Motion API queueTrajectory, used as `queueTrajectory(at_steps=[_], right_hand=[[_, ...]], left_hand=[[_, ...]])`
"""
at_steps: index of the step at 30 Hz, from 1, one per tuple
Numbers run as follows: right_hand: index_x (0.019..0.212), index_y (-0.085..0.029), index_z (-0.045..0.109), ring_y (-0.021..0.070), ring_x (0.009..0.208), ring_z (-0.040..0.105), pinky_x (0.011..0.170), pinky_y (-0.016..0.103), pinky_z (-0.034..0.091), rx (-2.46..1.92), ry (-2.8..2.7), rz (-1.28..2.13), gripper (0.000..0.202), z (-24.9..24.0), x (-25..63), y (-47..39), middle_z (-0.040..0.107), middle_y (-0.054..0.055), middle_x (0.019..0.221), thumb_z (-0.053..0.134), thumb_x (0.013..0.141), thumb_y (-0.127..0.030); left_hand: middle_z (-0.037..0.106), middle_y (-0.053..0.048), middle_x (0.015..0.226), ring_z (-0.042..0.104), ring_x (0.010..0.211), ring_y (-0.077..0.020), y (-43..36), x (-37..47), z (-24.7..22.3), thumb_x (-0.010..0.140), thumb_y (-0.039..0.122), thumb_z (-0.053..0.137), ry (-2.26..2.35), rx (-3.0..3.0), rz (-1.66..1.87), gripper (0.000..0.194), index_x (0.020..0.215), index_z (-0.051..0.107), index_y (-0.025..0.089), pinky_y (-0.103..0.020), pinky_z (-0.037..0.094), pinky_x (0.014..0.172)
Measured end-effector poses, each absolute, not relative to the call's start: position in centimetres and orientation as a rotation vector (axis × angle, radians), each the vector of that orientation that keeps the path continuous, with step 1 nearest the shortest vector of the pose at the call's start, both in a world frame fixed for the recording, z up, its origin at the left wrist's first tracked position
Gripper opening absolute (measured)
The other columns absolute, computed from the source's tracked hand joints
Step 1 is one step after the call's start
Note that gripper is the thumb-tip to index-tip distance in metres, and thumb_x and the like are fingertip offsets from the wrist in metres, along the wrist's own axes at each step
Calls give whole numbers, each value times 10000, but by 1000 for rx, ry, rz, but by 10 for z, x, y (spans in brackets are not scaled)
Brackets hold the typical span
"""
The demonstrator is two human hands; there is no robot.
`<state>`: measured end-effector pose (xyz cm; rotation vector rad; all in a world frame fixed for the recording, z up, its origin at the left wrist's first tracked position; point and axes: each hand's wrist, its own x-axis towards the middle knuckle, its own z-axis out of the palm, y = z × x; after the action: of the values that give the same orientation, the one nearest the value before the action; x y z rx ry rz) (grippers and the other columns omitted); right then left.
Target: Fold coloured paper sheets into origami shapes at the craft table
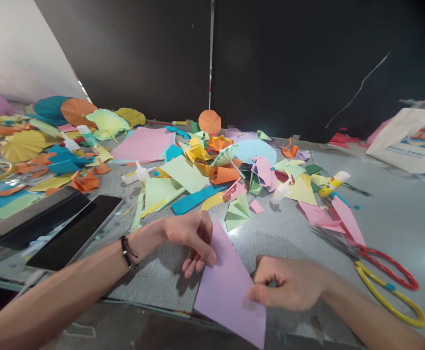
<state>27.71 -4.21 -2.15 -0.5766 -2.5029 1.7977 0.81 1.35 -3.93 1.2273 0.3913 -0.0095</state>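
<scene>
A flat sheet of purple paper lies at a slant over the table's front edge, one corner jutting past it. My left hand holds its upper left edge, the thumb on top of the paper and the other fingers curled beside and under it. On the right edge, my right hand pinches the sheet between thumb and bent forefinger. Scissors with one red and one yellow handle lie open to the right of my right hand. A small pink paper piece lies beyond the sheet.
Paper scraps and folded pieces spread across the table's middle and left. A tablet lies left, a glue stick and pink strips right. A white bag stands back right. Small glue bottles are among the scraps.
</scene>
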Motion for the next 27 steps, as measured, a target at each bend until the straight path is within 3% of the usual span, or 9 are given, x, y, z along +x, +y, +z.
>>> queueTrajectory(at_steps=[10, 22, 27], right_hand=[[581, -218, 264, 40, 459, 156, 411, 206, 151, -544, -2492, 1813, 503, -20, 278, -42, 182, -101, 523, 533, 985, -352], [590, -220, 274, 54, 478, 155, 429, 227, 152, -515, -2363, 1687, 537, -24, 280, -41, 179, -96, 551, 569, 993, -416], [691, -219, 390, 87, 562, 314, 523, 245, 254, -652, -2018, 1369, 449, -33, 281, -43, 365, -72, 621, 599, 1011, -452]], left_hand=[[751, -104, 618, 733, 478, -194, 20, 2, -40, 828, 329, 862, 419, 1228, -6, 288, 711, 778, 80, -184, 606, 457], [749, -92, 605, 730, 476, -190, 24, -4, -34, 850, 335, 841, 438, 1272, 28, 289, 711, 772, 91, -179, 592, 448], [748, -90, 609, 716, 455, -184, 19, -4, -36, 832, 326, 845, 521, 1314, 35, 279, 708, 754, 93, -182, 582, 430]])
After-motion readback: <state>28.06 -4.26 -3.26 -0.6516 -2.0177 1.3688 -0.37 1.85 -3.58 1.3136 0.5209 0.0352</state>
